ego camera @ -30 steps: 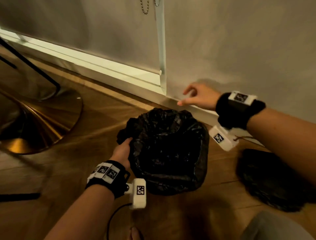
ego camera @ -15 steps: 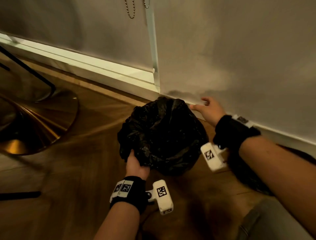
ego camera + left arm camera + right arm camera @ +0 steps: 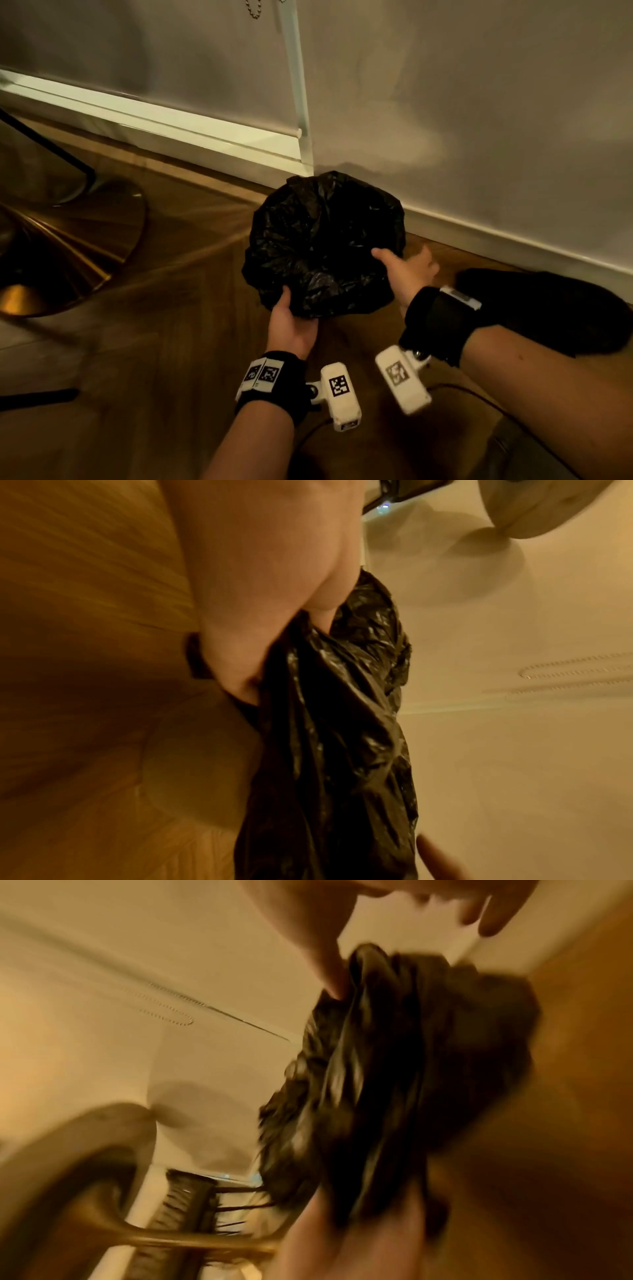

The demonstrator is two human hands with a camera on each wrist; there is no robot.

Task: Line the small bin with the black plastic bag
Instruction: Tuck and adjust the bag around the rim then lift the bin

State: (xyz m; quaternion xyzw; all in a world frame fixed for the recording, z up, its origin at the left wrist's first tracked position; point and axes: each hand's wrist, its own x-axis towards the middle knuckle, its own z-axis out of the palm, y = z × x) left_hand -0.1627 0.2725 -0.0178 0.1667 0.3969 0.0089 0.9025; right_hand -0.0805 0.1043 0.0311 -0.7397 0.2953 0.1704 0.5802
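Wooden floor [image 3: 171, 325] held the small bin, hidden under the black plastic bag [image 3: 325, 240]. My left hand [image 3: 291, 322] pinched film at the bin's near rim; my right hand [image 3: 407, 270], fingers spread, thumbed its right side. Uneven tugging might tear film or tip the bin.

We see a wood floor [image 3: 164, 335] meeting a pale wall [image 3: 479, 102] at a white skirting [image 3: 513, 241]. 1 gold base [image 3: 72, 246] stands left, 1 dark lump [image 3: 555, 308] lies right, and a bead chain [image 3: 254, 12] hangs above.

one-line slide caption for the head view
Left hand grips the black plastic bag at its near edge; right hand touches its side
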